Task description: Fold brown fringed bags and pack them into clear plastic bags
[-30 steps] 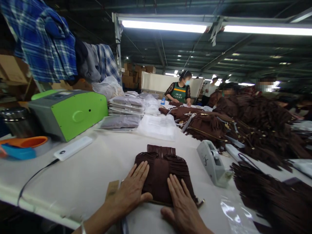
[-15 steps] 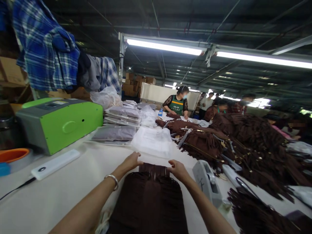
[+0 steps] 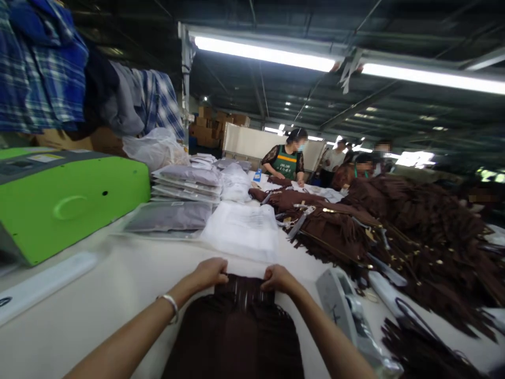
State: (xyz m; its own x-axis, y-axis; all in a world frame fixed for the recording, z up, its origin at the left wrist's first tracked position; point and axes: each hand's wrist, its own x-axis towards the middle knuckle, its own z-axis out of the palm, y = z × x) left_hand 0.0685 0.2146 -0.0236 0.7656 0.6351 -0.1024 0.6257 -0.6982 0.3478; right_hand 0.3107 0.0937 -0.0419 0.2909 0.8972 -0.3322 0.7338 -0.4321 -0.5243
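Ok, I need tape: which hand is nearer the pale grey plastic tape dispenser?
Right. The right hand holds the right corner of the dark brown fringed piece, left of the dispenser; the left hand holds its left corner, farther away.

Near end of dark brown fringed fabric piece [image 3: 240, 331] cut off below grip. Fingertips of left hand [image 3: 213, 272] and right hand [image 3: 277, 278] curled from my sight. Left of grip, green-and-grey boxy machine [image 3: 74, 205], white plastic bar [image 3: 47, 284] cut off. Beyond, print on white translucent sheet [image 3: 242, 229] illegible.
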